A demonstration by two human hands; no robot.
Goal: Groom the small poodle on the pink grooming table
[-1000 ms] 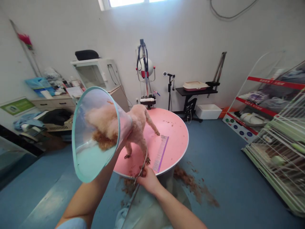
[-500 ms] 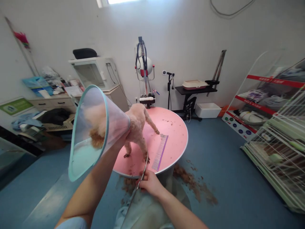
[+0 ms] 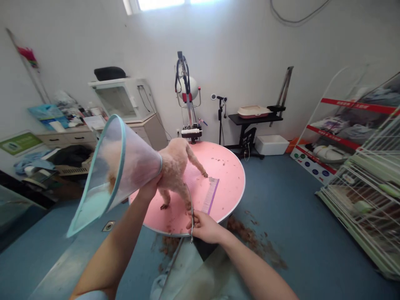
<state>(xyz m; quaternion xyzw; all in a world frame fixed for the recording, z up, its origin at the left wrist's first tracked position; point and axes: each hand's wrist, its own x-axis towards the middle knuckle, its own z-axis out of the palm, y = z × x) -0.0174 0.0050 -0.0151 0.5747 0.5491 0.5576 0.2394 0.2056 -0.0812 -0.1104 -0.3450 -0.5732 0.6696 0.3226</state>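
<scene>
A light-brown curly-coated dog (image 3: 175, 160) stands on a round pink table (image 3: 229, 175), wearing a clear cone collar with a turquoise rim (image 3: 137, 152). The cone partly veils its head. Against the dog's neck and chest, just below the cone's narrow end, my left hand (image 3: 150, 187) grips it; the fingertips are hidden. My right hand (image 3: 204, 227) is closed around curved grooming scissors (image 3: 191, 225). Their blades point up alongside the dog's near front leg. A purple-backed comb (image 3: 212, 193) lies on the table just beyond my right hand.
Brown hair clippings (image 3: 250, 237) litter the floor beside the table. A grooming arm with a dryer (image 3: 188, 89) rises behind it. Wire cages (image 3: 353, 208) and a red-edged shelf rack (image 3: 337, 137) line the right. A cabinet (image 3: 75, 136) stands at left.
My right hand has moved up with the scissors, which now stand more upright by the dog's leg. The dog's front and cone have shifted left with my left hand.
</scene>
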